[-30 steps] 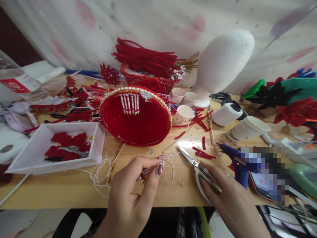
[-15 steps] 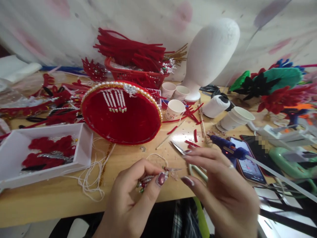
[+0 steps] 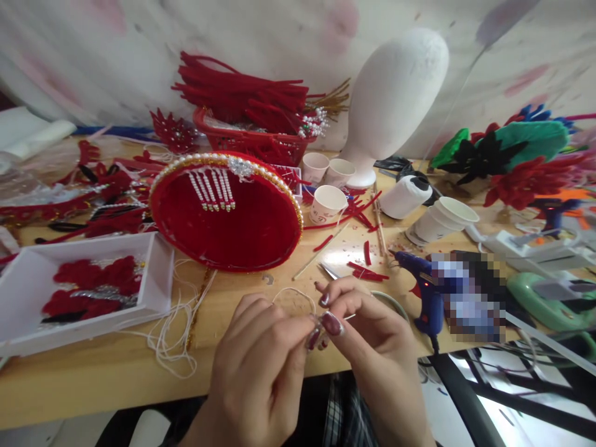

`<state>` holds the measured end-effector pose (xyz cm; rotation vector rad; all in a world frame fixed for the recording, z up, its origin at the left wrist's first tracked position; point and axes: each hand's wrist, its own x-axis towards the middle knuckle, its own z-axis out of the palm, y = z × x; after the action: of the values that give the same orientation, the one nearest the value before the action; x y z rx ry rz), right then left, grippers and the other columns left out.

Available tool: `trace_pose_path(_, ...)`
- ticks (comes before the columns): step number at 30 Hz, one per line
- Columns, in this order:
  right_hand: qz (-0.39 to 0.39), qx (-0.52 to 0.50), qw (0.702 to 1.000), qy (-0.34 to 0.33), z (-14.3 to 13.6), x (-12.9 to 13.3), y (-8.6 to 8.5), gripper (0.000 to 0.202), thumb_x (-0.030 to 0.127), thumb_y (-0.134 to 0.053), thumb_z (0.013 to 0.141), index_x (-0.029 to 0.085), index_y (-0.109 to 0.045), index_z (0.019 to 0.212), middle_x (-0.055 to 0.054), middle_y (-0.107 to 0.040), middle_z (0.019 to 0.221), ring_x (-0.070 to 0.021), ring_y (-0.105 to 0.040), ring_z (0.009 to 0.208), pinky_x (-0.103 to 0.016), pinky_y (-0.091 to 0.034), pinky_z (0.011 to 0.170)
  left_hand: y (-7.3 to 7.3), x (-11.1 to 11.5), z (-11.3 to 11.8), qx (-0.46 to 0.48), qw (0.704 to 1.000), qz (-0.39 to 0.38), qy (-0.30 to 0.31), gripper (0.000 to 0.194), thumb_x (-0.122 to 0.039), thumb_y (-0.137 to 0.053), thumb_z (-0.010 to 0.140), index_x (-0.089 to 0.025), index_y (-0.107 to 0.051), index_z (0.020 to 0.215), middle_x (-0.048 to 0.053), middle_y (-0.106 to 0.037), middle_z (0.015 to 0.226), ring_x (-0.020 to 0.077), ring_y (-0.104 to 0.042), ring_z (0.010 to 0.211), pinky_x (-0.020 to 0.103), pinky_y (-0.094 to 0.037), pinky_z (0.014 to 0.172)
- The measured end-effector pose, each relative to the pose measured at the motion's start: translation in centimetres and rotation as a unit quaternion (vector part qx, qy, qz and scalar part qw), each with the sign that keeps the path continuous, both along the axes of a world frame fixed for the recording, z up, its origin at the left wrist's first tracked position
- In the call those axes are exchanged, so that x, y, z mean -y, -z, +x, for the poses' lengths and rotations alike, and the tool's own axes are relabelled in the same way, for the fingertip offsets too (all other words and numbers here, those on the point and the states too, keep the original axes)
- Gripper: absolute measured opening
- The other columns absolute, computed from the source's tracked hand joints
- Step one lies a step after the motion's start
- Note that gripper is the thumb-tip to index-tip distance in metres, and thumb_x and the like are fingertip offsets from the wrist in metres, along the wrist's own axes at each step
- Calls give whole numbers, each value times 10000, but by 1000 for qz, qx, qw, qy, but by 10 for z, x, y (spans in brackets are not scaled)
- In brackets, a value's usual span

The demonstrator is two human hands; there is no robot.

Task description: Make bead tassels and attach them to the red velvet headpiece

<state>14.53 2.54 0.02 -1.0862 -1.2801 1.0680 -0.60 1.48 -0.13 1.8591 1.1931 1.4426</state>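
Observation:
My left hand (image 3: 265, 357) is closed at the table's front edge, its fingertips pinching a small beaded piece with a white cord (image 3: 294, 290) looping up from it. Touching it from the right, my right hand (image 3: 372, 347) is closed too, thumb and fingers pinched at the same piece and cord. Most of the beads are hidden by my fingers. Beyond my hands stands a red velvet disc (image 3: 233, 230) rimmed with pearls, with beaded strands on its upper part. The scissors (image 3: 328, 270) lie partly under my right hand.
A white tray (image 3: 161, 273) with red flowers stands left, loose white cord (image 3: 174, 338) beside it. Paper cups (image 3: 328, 203), a foam head (image 3: 395, 99) and a red basket (image 3: 261, 143) stand behind. A blue glue gun (image 3: 431, 298) is at the right.
My right hand has moved left and closed at the beaded piece. My left hand's fingers have curled over it, hiding the beads. The glue gun's handle now shows.

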Motion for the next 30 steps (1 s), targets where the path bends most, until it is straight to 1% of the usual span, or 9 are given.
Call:
trace_pose_path(2,-7,-14,1000,-22,3,-3,2,115,345,-746,873,263,-752,792,-25,-680,931,-177,-651,902,-308,-547,819,-3,1,3,64,995,-82,-9,165,-107,-590,877,-248,-667,838,-14,-663,689,153,-586,614,283,-447,631)
trace_pose_path(4,4,-8,1000,-25,8,-4,4,98,349,-727,890,277,-774,842,-41,-701,976,-200,-658,959,-349,-555,867,-6,2,5,127,978,-168,-7,158,-216,-585,917,-236,-658,778,-21,-621,639,137,-543,563,263,-417,571)
trace_pose_path(6,20,6,1000,-21,11,-5,5,68,315,-721,895,291,-781,876,-41,-707,992,-205,-654,990,-363,-551,898,-8,0,6,161,963,-215,5,175,-279,-608,912,-229,-660,753,-24,-599,614,132,-518,551,257,-411,564)
trace_pose_path(7,29,11,999,-19,12,-5,5,54,293,-728,889,298,-781,885,-35,-706,992,-201,-650,996,-358,-546,906,-9,0,6,168,961,-221,8,171,-290,-619,904,-227,-665,751,-22,-607,624,132,-523,564,257,-421,581)
trace_pose_path(11,51,20,998,-20,14,-4,1,96,240,-725,885,315,-778,911,-20,-695,1012,-187,-643,1010,-345,-534,925,-11,-2,7,168,965,-202,-10,130,-267,-628,891,-239,-688,780,-28,-633,679,129,-555,608,250,-442,626)
trace_pose_path(16,62,36,997,-19,15,-1,-3,86,246,-746,865,292,-790,923,-51,-688,1034,-217,-647,1022,-403,-538,947,-16,3,11,161,971,-173,-39,116,-240,-632,890,-224,-684,787,-24,-631,666,133,-551,600,255,-445,616)
trace_pose_path(19,62,26,998,-19,14,2,-3,87,242,-754,853,291,-785,918,-47,-687,1048,-217,-652,1025,-411,-538,957,-18,6,13,162,972,-163,-45,117,-246,-629,895,-217,-686,796,-14,-649,685,139,-549,603,261,-454,617)
trace_pose_path(26,50,5,999,-18,13,4,-3,22,260,-770,832,279,-764,842,-45,-689,1088,-227,-636,1094,-417,-514,996,-12,13,15,177,970,-165,-32,96,-261,-634,897,-223,-684,825,-6,-676,745,130,-559,630,246,-457,617)
trace_pose_path(30,44,-7,999,-31,12,4,-1,38,243,-774,824,278,-761,834,-40,-688,1101,-223,-627,1121,-403,-514,996,-10,15,18,200,965,-169,-34,92,-264,-624,911,-219,-662,840,-4,-687,764,127,-566,638,242,-451,607)
